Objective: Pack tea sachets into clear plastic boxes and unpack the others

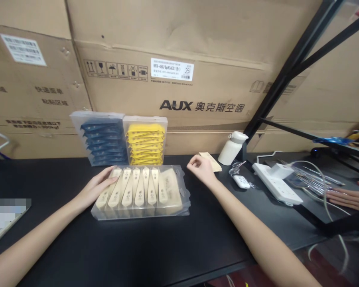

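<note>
A clear plastic box [143, 215] lies on the black table, holding a row of beige packets [140, 189] that stand on edge, with one lying flatter at the right end. My left hand [97, 186] grips the box's left side, its thumb over the packets and the other fingers partly hidden. Just past the box's right end, my right hand [202, 169] is closed in a pinch. Whatever is between its fingertips, if anything, is hidden. Another beige packet [213, 162] shows right behind that hand; I cannot tell whether they touch.
Behind stand a box of blue packets [103, 139] and a box of yellow packets [146, 144], against large cartons [122, 91]. To the right are a white bottle [231, 149], an earphone case [241, 182], a power strip [277, 185], a black frame and another person's hand [348, 196].
</note>
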A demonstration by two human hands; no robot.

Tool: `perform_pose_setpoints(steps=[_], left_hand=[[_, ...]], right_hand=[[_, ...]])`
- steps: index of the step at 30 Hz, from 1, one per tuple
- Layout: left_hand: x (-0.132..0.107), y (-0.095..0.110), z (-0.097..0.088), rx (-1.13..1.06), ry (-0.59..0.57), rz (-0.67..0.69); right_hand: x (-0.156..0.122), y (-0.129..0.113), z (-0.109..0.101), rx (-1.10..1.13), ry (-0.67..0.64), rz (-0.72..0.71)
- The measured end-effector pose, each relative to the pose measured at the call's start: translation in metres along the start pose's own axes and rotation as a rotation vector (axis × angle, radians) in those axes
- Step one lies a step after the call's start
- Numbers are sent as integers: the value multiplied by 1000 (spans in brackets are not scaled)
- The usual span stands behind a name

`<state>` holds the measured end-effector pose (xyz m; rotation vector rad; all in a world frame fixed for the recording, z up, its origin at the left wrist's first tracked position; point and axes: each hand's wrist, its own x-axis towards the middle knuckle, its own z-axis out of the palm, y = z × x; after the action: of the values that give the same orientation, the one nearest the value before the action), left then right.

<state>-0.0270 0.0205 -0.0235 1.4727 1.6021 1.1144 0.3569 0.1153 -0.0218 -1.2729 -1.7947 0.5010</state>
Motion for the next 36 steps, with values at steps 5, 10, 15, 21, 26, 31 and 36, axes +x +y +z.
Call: perform_pose_setpoints(steps=[5,10,15,21,26,31,36], left_hand=[[1,-4,-1,-5,18,-8],[2,-7,-1,-11,2,6],[-2,3,3,-18,34,0],[-4,9,7,-22,38,34],[-2,3,6,-33,10,54],[-5,6,5,-16,-7,60],[-6,9,5,24,9,56]], right_hand=[[17,31,-44,-346,302,84],[15,44,-55,-488,205,341],[19,30,-55,-282,316,207],[18,-15,-36,595,50,287],[-13,-34,-18,841,-338,470],[-26,-27,-22,787,-479,527],[-21,-18,-31,657,-372,604]])
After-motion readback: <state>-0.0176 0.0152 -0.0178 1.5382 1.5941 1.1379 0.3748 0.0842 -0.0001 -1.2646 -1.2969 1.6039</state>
